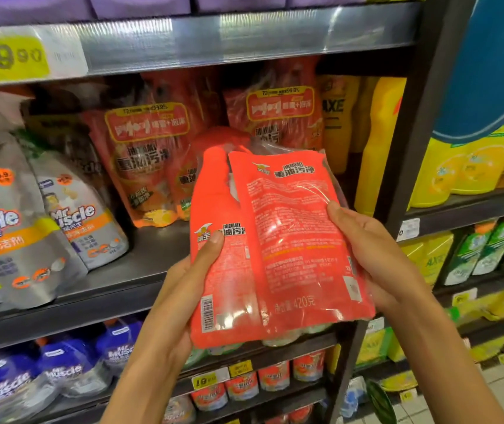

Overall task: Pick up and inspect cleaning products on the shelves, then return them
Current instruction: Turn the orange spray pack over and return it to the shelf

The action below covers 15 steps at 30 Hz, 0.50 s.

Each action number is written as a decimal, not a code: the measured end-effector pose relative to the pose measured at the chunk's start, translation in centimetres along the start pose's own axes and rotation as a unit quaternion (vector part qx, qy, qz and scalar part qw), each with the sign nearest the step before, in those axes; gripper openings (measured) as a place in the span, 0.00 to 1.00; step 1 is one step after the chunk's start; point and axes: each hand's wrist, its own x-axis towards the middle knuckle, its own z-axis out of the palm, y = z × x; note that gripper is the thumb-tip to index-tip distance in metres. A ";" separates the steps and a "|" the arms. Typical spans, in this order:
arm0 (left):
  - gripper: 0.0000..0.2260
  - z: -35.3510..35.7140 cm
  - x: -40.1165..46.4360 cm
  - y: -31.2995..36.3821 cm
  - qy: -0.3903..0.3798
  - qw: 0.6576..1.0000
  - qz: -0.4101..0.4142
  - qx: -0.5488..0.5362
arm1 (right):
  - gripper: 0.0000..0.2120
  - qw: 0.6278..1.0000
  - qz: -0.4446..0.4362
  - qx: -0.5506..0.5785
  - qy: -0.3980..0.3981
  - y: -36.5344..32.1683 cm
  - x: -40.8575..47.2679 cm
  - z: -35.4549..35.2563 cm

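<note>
Store shelf behind; red pack clamped between left hand thumb and right hand thumb.

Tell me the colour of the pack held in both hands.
Red-orange pack with white print, seen in the head view.

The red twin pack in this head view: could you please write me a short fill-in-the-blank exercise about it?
1. The red twin pack is held by ____ hands.
2. The left hand grips the side that bears the ____.
3. The yellow price tag sits on the shelf edge ____ the pack.
4. The grey Mr Muscle pouches stand to the pack's ____.

Missing words: both; barcode; above; left
</note>
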 end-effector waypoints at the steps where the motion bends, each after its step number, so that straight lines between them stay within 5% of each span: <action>1: 0.11 0.2 0.6 -0.3 0.001 1.000 -0.007 -0.022 | 0.14 1.000 -0.010 0.001 -0.002 0.0 0.1 0.0; 15: 0.18 -0.7 1.9 -2.3 -0.045 0.994 0.102 -0.013 | 0.15 0.991 -0.134 -0.007 0.028 1.1 2.2 0.1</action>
